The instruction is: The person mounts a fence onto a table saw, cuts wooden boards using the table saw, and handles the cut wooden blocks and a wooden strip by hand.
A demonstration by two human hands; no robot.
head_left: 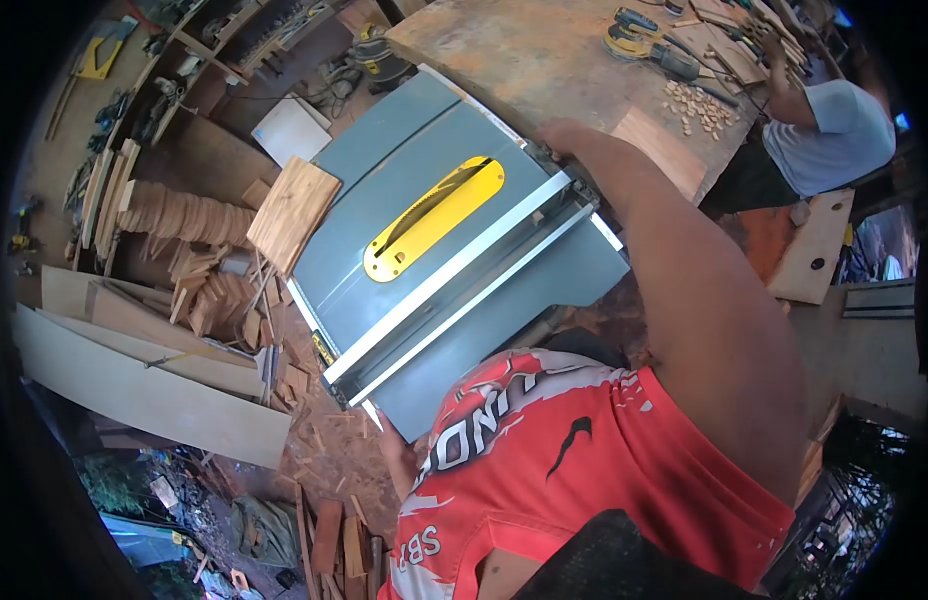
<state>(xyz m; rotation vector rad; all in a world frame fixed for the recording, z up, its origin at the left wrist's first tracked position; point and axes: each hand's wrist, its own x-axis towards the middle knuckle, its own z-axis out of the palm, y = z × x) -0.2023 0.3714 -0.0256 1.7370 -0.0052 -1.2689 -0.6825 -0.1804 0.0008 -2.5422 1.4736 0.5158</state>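
The saw (389, 205) stands right in front of the person, tilted across the view, its grey top just beside the wooden surface (504, 50). The dark blade (431, 208) rises through the yellow insert (439, 228), and a silver rail (449, 282) crosses the top on the near side.

The right hand (561, 136) is at the saw's far right edge, by the rail's end, the arm stretched out. The left hand (396, 447) is low at the near left corner, partly behind the red shirt (624, 450). Both hands show too poorly to make out whether either grip is clenched or loose.

A board (296, 215) overlaps the saw's left edge. On the surface are a sander (646, 48) and small wood pieces (699, 107), near a co-worker (834, 135) in a pale top. Curved panels (154, 375) lie at left above the scrap-strewn floor (329, 450).
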